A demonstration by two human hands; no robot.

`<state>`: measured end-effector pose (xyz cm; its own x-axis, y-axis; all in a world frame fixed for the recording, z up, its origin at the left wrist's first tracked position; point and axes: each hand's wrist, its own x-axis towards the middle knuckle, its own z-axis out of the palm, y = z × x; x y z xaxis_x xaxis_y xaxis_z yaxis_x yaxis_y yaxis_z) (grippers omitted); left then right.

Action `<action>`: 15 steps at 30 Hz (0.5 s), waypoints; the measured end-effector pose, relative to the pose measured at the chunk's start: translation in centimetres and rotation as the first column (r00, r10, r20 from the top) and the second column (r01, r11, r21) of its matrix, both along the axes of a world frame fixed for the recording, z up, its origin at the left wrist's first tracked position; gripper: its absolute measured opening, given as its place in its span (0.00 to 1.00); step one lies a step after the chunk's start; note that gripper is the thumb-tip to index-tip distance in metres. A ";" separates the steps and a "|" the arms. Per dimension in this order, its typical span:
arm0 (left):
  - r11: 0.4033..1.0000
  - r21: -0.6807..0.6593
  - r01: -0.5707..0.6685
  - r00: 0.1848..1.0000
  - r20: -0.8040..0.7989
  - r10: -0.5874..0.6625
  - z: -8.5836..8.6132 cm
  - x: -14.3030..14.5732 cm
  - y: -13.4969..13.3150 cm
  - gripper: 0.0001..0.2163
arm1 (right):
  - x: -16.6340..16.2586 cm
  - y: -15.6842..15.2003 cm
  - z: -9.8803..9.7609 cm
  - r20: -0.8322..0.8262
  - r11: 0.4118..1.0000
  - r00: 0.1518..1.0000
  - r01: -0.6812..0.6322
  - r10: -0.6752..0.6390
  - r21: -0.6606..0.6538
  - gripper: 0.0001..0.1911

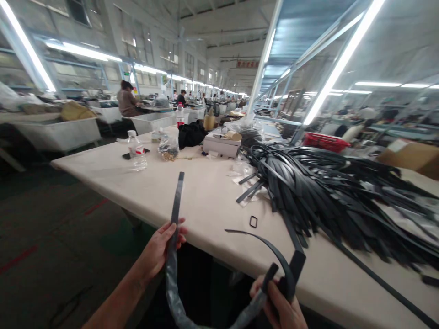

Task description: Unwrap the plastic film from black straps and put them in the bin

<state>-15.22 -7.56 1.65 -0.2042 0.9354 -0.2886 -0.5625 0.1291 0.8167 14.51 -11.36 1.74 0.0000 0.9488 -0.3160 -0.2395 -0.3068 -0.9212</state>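
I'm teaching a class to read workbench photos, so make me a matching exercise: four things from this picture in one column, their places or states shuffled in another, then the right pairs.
Things
1. Plastic-wrapped strap
2. Small rectangular ring
3. Red basket
4. Nearest clear bottle

Places or states
A. Lying on the tabletop, near the heap of black straps
B. Standing upright on the tabletop
C. Curving between the left hand and the right hand
D. Beyond the heap of black straps

Right pairs: 1-C, 2-A, 3-D, 4-B
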 end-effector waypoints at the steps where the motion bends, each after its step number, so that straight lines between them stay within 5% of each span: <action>1: 0.991 0.019 0.136 0.990 -0.042 -0.135 -0.2 1.1 -0.2 0.13 | 0.4 0.3 0.4 -0.002 0.998 0.998 0.059 -0.059 0.013 0.20; 4: 0.851 0.035 0.524 0.843 -0.166 -0.512 -1.0 4.2 -1.0 0.17 | 1.6 1.5 1.2 -0.048 0.984 0.987 0.159 -0.156 0.085 0.21; 7: 0.649 -0.015 0.761 0.630 -0.226 -0.743 -1.4 7.0 -1.8 0.19 | 2.9 2.6 1.1 -0.143 0.973 0.974 0.196 -0.178 0.125 0.24; 11: 0.455 -0.119 0.882 0.408 -0.289 -0.866 -1.5 9.7 -2.7 0.21 | 5.0 3.3 0.7 -0.194 0.945 0.950 0.277 -0.242 0.176 0.20; 15: 0.368 -0.217 0.904 0.267 -0.385 -0.883 -2.0 10.8 -2.4 0.22 | 7.0 2.8 0.9 -0.188 0.904 0.928 0.360 -0.321 0.231 0.16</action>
<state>-4.46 -10.00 -0.37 0.6949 0.6083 -0.3835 0.2393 0.3072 0.9211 21.55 -8.55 2.65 0.3110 0.9469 -0.0819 -0.4210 0.0600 -0.9051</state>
